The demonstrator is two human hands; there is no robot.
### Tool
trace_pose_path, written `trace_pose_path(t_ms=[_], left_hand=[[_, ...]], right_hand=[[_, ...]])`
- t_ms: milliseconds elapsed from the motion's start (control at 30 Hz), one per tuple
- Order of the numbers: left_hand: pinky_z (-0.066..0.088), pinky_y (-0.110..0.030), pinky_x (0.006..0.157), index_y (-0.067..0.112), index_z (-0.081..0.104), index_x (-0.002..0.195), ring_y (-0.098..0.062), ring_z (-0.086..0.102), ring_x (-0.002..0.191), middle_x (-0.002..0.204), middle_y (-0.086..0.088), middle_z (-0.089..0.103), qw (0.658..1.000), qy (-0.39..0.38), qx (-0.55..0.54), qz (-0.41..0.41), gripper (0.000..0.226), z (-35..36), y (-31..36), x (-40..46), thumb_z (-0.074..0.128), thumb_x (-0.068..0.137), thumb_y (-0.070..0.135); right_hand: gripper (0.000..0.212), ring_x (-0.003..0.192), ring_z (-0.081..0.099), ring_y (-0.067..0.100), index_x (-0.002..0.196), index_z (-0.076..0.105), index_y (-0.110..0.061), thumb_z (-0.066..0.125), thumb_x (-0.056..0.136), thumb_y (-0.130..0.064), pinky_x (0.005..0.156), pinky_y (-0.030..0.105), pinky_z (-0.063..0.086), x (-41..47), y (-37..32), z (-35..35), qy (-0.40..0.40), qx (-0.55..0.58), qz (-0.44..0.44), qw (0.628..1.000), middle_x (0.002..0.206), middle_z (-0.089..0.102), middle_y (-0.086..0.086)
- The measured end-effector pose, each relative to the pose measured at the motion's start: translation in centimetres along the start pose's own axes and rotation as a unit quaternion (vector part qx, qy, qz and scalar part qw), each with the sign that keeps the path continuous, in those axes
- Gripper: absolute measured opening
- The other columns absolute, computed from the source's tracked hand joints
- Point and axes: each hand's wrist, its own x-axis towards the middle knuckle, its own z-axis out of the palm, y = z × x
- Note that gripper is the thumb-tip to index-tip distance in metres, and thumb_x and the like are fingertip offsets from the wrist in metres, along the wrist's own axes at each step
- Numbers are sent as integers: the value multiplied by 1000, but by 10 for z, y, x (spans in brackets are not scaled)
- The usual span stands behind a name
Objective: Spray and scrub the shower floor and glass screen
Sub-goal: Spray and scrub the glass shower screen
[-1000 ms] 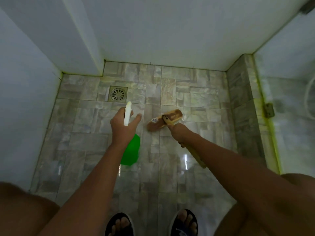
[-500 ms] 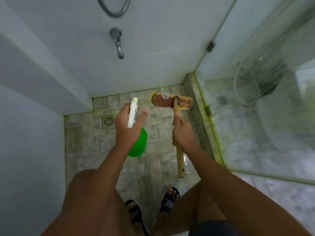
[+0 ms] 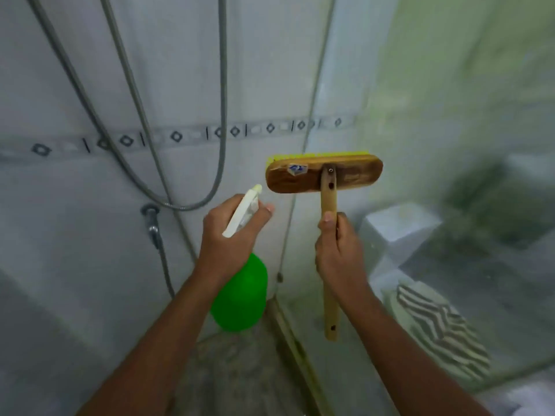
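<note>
My left hand [image 3: 231, 238] grips a green spray bottle [image 3: 240, 295] by its white trigger head, nozzle aimed up and right. My right hand [image 3: 338, 250] holds the wooden handle of a scrub brush [image 3: 324, 174] upright. The brush's wooden head sits level at chest height, yellow bristles facing away, close to the glass screen [image 3: 450, 145] on the right. A strip of the stone-tiled shower floor [image 3: 234, 364] shows low in the middle, between my arms.
A grey shower hose [image 3: 220, 115] loops down the white tiled wall to a valve [image 3: 151, 223] at the left. The screen's lower frame [image 3: 294, 346] runs along the floor. Through the glass a striped mat [image 3: 441, 322] and a white fixture [image 3: 399, 226] show blurred.
My view has swung up from the floor to the wall and glass screen. Both hands rose with it; the brush left the floor and now stands upright by the glass.
</note>
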Motion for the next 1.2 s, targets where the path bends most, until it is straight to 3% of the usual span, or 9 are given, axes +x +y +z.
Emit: trace_pose_path(t_ms=[67,200,333,400,600,867,967,1100,1200], left_hand=[[56,-48,77,3,74,89,-42,67,86,88,-26,71,998,-25,-6,56,49,12,71,38,70,83,52],[54,-17,71,14,79,80,-8,69,72,78,-2,77,992,-61,-23,110,25,37,171,101,73,93,35],[60,-53,94,13,79,79,-31,76,87,80,-6,78,977,-113,-107,147,33,57,244,147,72,87,44],[58,-58,96,13,78,80,-35,76,90,81,-9,78,969,-138,-136,156,36,68,274,165,72,83,48],[60,-54,95,10,77,73,-33,77,88,77,-9,78,941,-235,-176,166,40,98,348,191,71,77,49],[62,-54,91,14,78,71,-35,77,85,74,-6,78,912,-301,-206,186,36,125,404,201,75,77,50],[66,-45,77,7,75,74,-29,76,66,65,-5,75,913,-293,-223,175,36,131,417,210,80,82,42],[58,-32,52,1,74,79,-17,64,45,61,-11,72,926,-264,-214,164,39,140,418,214,81,81,39],[62,-36,69,6,77,76,-21,72,58,67,-9,76,927,-265,-196,176,37,144,419,219,81,79,43]], right_hand=[[45,47,47,20,85,48,-21,31,96,-61,45,47,45,33,-67,-37,52,5,-43,998,55,45,0],[46,47,46,20,85,49,-20,33,96,-62,44,45,48,77,-174,-97,138,3,-102,985,56,46,1],[46,42,46,19,93,48,-8,35,100,-52,39,36,46,101,-262,-150,210,-28,-157,965,58,46,7],[46,40,46,18,94,48,-6,35,101,-50,37,31,44,112,-300,-173,250,-44,-172,952,58,47,8],[48,38,44,19,99,50,0,36,101,-46,38,29,42,136,-388,-228,356,-96,-163,915,65,48,10],[48,40,43,18,105,50,3,35,102,-43,39,26,40,121,-440,-272,425,-131,-133,886,70,46,12],[44,41,43,18,101,51,-1,35,102,-42,40,26,41,120,-458,-277,430,-160,-133,878,72,46,12],[42,44,43,18,101,53,-4,36,102,-42,41,26,42,119,-469,-281,423,-180,-113,881,74,46,12],[49,46,45,20,105,53,4,36,103,-42,44,29,44,123,-470,-283,425,-201,-98,877,73,47,12]])
